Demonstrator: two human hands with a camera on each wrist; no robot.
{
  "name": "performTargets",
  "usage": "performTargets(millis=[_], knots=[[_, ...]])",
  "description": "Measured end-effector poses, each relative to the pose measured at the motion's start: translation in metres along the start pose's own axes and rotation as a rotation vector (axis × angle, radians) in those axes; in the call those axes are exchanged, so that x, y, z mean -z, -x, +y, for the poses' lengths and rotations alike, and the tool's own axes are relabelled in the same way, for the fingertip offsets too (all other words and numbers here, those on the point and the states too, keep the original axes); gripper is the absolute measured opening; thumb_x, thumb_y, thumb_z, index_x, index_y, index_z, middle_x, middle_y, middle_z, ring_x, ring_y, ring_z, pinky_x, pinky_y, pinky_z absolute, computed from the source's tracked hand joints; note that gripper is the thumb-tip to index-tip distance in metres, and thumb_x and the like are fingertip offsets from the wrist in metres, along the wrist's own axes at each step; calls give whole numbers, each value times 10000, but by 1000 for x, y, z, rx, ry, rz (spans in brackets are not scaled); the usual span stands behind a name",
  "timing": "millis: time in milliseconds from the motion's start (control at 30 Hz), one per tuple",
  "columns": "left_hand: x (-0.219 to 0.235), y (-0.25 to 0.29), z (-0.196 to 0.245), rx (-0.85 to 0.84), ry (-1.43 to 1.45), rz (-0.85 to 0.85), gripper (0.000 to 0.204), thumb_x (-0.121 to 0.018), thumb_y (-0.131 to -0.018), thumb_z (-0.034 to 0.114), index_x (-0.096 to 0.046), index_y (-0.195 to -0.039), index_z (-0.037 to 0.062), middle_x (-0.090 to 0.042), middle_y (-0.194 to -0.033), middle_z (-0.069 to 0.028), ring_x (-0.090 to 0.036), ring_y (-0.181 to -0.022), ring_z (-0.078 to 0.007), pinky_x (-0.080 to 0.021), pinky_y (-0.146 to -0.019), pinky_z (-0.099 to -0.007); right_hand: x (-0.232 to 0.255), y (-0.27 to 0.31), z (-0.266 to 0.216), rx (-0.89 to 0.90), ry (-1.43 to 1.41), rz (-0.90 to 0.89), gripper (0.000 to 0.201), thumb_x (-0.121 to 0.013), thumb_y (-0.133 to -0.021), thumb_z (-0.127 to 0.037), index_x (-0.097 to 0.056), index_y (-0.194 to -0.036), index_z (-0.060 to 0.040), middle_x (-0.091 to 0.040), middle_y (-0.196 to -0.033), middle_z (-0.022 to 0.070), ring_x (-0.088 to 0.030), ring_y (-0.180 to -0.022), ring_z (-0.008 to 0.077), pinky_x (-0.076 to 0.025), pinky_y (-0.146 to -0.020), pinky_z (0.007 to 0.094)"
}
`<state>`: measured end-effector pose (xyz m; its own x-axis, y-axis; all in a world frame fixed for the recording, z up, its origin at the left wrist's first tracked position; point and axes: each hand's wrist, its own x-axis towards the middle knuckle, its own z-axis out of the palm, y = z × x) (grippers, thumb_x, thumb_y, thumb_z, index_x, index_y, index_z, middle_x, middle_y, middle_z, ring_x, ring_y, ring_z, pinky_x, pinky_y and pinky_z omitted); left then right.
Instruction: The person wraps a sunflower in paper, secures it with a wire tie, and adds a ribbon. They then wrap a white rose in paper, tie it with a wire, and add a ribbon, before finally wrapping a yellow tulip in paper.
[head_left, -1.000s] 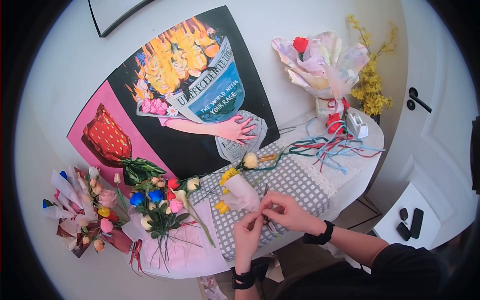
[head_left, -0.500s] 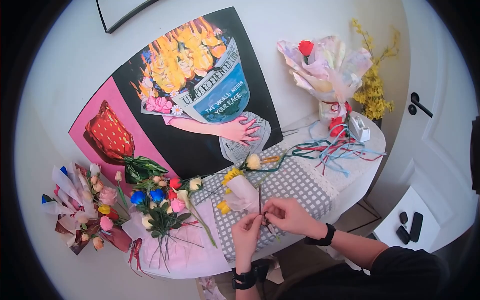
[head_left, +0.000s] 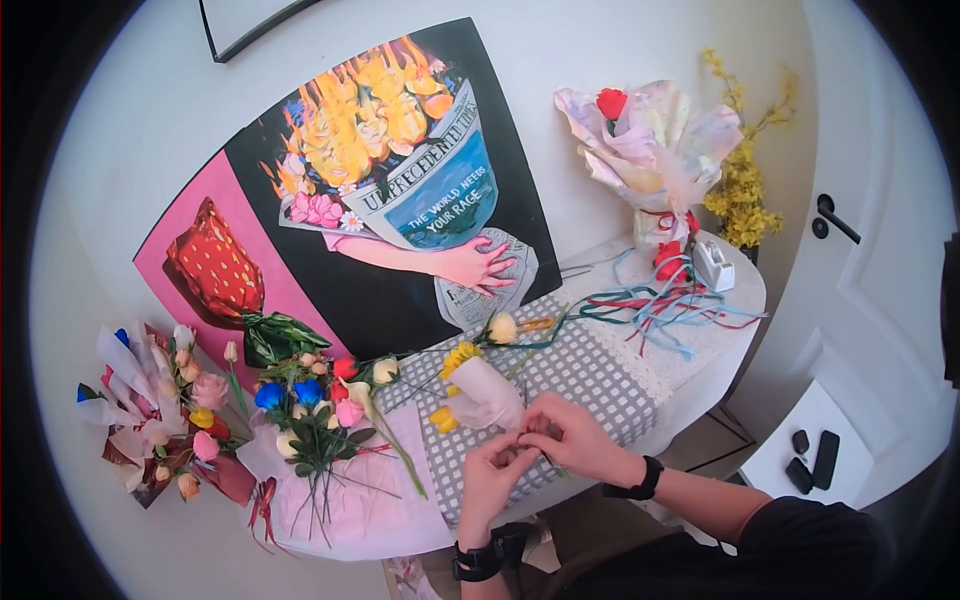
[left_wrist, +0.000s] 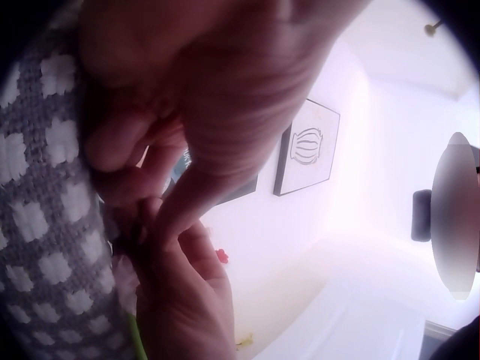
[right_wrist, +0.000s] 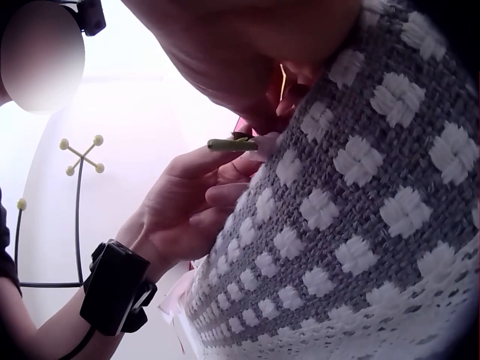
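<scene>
A small bouquet of yellow flowers (head_left: 460, 357) in pale pink wrapping paper (head_left: 487, 392) lies on the grey-and-white checked cloth. At its lower end both hands meet, fingertips together. My left hand (head_left: 490, 482) pinches a thin dark ribbon at the base of the wrap, thumb against forefinger. From the other side my right hand (head_left: 575, 437) pinches the ribbon too, its fingers bent close to the left fingertips. Most of the ribbon is hidden by the fingers. In the right wrist view a cut green stem (right_wrist: 231, 145) sticks out below the wrap, beside the left hand (right_wrist: 180, 202).
Loose artificial flowers (head_left: 330, 420) lie on pink paper at the left, beside a wrapped bouquet (head_left: 150, 430). A cream rose (head_left: 502, 327) lies behind the hands. Tangled ribbons (head_left: 650, 300), a tape dispenser (head_left: 714, 266) and a standing bouquet (head_left: 650, 150) are at the right.
The dark ribbon strand that stood up above the fingers earlier is now mostly hidden. The right hand has shifted slightly left and the fingertips have drawn together at the bouquet's base.
</scene>
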<state>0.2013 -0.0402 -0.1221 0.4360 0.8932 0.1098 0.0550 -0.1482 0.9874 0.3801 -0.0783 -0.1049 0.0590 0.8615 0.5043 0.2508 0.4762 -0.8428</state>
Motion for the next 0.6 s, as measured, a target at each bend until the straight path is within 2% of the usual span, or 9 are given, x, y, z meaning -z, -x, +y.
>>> performTargets(millis=[100, 167, 300, 367, 500, 600], knots=[[1, -2, -4, 31, 38, -4, 183, -730, -913, 15, -758, -1092, -13, -681, -808, 41, -539, -676, -1, -386, -587, -180, -2, 1, 13, -107, 59, 70, 205, -789, -886, -145, -637, -898, -8, -534, -774, 54, -586, -689, 155, -441, -593, 282], [4, -3, -8, -13, -48, -9, 159, -740, -918, 42, -763, -1066, -12, -648, -755, 59, -509, -642, 4, -356, -554, -186, -1, 0, 15, -75, 87, 55, 217, -798, -881, -163, -651, -900, -4, -538, -767, 56, -582, -683, 153, -436, -590, 280], [2, 1, 0, 10, -36, 58, 108, -718, -947, 75, -761, -996, -11, -603, -688, 66, -457, -580, 5, -302, -507, -195, 1, -3, 12, -21, 69, -3, 196, -785, -898, -175, -712, -933, 3, -565, -782, 56, -576, -675, 143, -435, -591, 281], [2, 2, -3, 13, 109, 91, 134, -685, -980, 105, -747, -943, -7, -547, -633, 67, -404, -527, -2, -249, -477, -202, 1, -2, 13, -16, 33, -44, 173, -767, -912, -163, -729, -955, 0, -577, -795, 53, -573, -676, 135, -436, -594, 280], [-1, 3, 3, 18, 145, 100, 168, -659, -1001, 119, -734, -913, -3, -524, -614, 63, -396, -508, -9, -240, -472, -203, 3, -1, 18, -38, -102, -101, 144, -724, -940, -129, -749, -1006, -4, -608, -833, 51, -576, -696, 111, -439, -611, 273], [-1, 3, 3, 16, 166, 89, 175, -655, -1005, 128, -733, -922, -5, -526, -611, 59, -396, -508, -9, -242, -471, -203, 3, -2, 29, -3, -85, -95, 129, -702, -952, -111, -731, -999, 5, -617, -847, 47, -579, -712, 103, -439, -622, 266]])
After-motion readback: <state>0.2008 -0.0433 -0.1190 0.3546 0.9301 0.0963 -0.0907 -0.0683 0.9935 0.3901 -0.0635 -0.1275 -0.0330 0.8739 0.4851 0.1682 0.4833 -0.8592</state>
